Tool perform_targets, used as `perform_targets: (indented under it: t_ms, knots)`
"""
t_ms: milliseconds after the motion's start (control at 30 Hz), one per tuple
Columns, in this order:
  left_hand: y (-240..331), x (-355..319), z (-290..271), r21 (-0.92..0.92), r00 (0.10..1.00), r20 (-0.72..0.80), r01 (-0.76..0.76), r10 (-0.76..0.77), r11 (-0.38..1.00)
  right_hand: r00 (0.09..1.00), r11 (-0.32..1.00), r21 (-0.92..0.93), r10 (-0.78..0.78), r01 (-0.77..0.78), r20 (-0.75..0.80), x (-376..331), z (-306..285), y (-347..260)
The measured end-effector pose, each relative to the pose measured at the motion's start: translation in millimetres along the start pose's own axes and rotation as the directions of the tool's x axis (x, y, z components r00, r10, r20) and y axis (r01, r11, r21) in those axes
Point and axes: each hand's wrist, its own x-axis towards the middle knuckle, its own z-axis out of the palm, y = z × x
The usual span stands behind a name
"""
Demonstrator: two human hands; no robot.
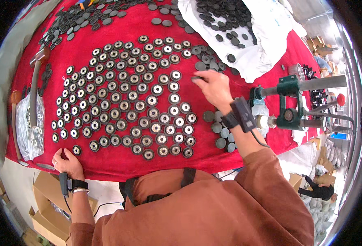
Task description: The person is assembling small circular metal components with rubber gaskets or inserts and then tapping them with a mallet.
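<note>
Rows of black-rimmed rollers with metal bearing centres point(124, 87) cover the red cloth point(181, 162). My right hand point(216, 88) is to the right of the upper rows, pinching a dark round cap point(196, 78) between thumb and fingers. Just beyond it lies a cluster of similar grey-black caps point(206, 59). More grey caps point(221, 142) sit below my right wrist. Down at the near left edge, my left hand point(68, 165) rests on the cloth, thumb and forefinger apart with nothing seen between them. One single roller point(77, 150) is close beside its fingers.
A green hand press point(288, 102) with a red-knobbed lever stands at the right. Black parts fill a white sack point(267, 37) at the far right. On the left lie a hammer point(35, 94) and a clear bag point(27, 127) of metal parts. Loose dark caps point(80, 20) spread along the back.
</note>
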Motion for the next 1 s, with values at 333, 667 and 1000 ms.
perform_targets:
  t_ms: [333,667,1000]
  knots:
    - [0.5,-1.0,1.3,-0.011,1.0,0.01,0.022,-0.022,1.0,0.956,0.953,-0.174,-0.212,0.248,0.202,4.3,44.9,-19.0]
    - [-0.4,-0.2,2.4,0.013,0.999,0.021,0.04,-0.04,0.999,0.829,0.586,-0.589,-0.333,0.556,0.45,8.4,40.2,-27.3]
    - [-4.2,-0.6,4.3,-0.014,1.0,0.023,0.007,-0.006,1.0,0.892,0.765,-0.471,-0.435,0.438,0.123,-8.9,36.3,-0.3]
